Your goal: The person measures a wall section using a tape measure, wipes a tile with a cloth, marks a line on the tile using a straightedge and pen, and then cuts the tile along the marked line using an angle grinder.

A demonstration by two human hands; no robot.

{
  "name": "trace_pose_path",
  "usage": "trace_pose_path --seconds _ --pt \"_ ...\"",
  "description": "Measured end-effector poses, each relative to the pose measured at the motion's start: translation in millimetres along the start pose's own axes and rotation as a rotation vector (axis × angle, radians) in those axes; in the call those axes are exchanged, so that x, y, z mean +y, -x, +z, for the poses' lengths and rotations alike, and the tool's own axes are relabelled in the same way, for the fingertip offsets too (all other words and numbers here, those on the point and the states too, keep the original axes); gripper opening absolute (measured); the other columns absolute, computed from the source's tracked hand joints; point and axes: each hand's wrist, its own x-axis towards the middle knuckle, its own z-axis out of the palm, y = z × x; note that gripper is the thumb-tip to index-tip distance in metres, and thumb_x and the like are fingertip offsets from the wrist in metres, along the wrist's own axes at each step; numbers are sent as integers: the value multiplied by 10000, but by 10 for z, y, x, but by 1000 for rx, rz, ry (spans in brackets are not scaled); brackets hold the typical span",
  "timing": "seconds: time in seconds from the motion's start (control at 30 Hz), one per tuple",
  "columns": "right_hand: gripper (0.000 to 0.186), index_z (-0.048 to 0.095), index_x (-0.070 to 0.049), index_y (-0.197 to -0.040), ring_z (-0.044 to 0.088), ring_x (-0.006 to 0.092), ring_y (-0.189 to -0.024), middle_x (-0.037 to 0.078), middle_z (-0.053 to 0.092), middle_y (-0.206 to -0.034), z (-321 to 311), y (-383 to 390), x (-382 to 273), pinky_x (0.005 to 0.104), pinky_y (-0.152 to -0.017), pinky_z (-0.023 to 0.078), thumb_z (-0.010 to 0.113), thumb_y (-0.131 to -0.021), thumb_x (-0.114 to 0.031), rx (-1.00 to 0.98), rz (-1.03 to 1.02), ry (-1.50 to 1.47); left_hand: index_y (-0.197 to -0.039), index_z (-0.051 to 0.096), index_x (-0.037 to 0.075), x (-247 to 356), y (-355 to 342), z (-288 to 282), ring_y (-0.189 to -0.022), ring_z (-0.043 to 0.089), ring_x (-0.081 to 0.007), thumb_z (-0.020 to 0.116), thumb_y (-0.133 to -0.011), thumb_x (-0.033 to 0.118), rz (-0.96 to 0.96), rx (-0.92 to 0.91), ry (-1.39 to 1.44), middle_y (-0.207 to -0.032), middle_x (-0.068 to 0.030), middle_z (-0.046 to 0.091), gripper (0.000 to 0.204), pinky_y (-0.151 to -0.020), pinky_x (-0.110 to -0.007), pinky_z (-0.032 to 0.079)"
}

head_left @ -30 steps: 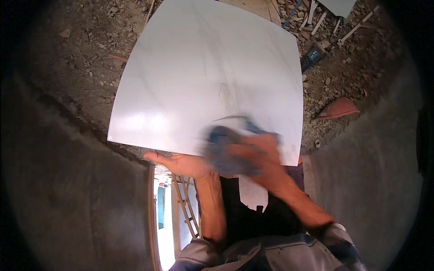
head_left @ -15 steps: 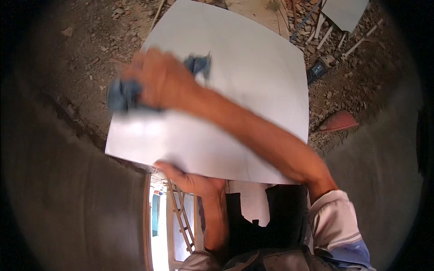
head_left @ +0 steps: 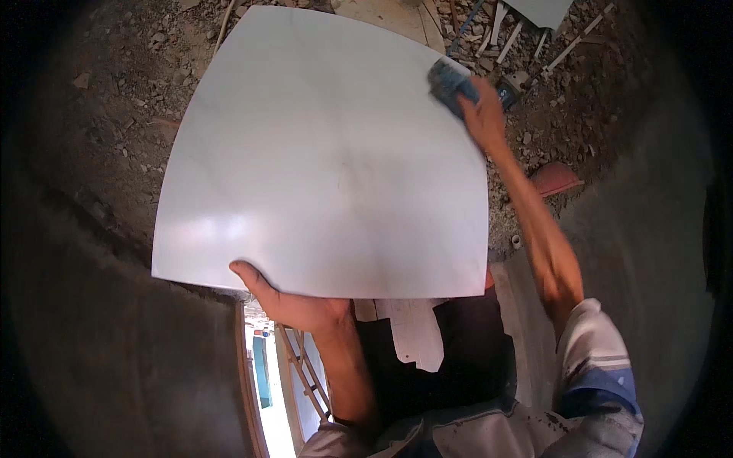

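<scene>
A large white tile with faint grey veins fills the middle of the view, its near edge just in front of my body. My left hand grips that near edge toward the left corner, thumb over the top face and the other fingers hidden underneath. At the tile's far right edge my right hand holds a bunched blue-grey cloth against the surface, slightly blurred. A glossy patch of light shows on the tile near its left corner.
Rubble and soil lie around the far side. Right of the tile are a red bowl-like piece, a dark power tool partly behind my hand, and white strips beside another white tile piece. A wooden ladder stands lower left.
My right hand has swept the cloth from the tile's left side to its far right edge. My left hand stays on the near edge; the view has shifted slightly.
</scene>
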Motion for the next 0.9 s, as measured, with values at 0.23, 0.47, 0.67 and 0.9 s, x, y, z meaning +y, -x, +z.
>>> trace_pose_path --seconds 0.23,0.47,0.67,0.9 --pt "311 782 -159 -1113 640 319 -1068 111 675 -1079 -1084 2226 -1755 516 -1094 435 677 -865 -314 -407 -226 -158 -1375 534 25 -9 -37 -81 -1160 598 -219 409 -1104 501 -27 1 -16 -1286 -74 613 562 -999 -371 488" --pt "418 642 -16 -1188 597 429 -1083 201 645 -1143 -512 1119 -877 495 -958 469 703 -775 -36 -21 49 56 -1420 508 16 -190 6 41 -1200 581 -247 415 -1103 498 24 32 -41 -1335 -92 601 584 -1053 -387 457" --pt "498 692 -63 -1173 632 409 -1016 192 667 -1096 -507 1529 -1476 495 -932 493 772 -683 -21 -122 -248 -211 -1448 480 -3 -37 -41 -263 -1265 559 -278 396 -1110 468 35 -29 -70 -1390 -135 576 586 -1089 -417 454" --pt "554 707 -90 -1215 617 372 -1141 147 680 -1131 -706 1891 -1709 497 -1016 466 826 -674 -78 -250 -145 -201 -1404 515 -1 6 -71 -181 -1174 592 -232 399 -1118 461 -72 -96 50 -1303 -104 620 555 -1039 -366 468"
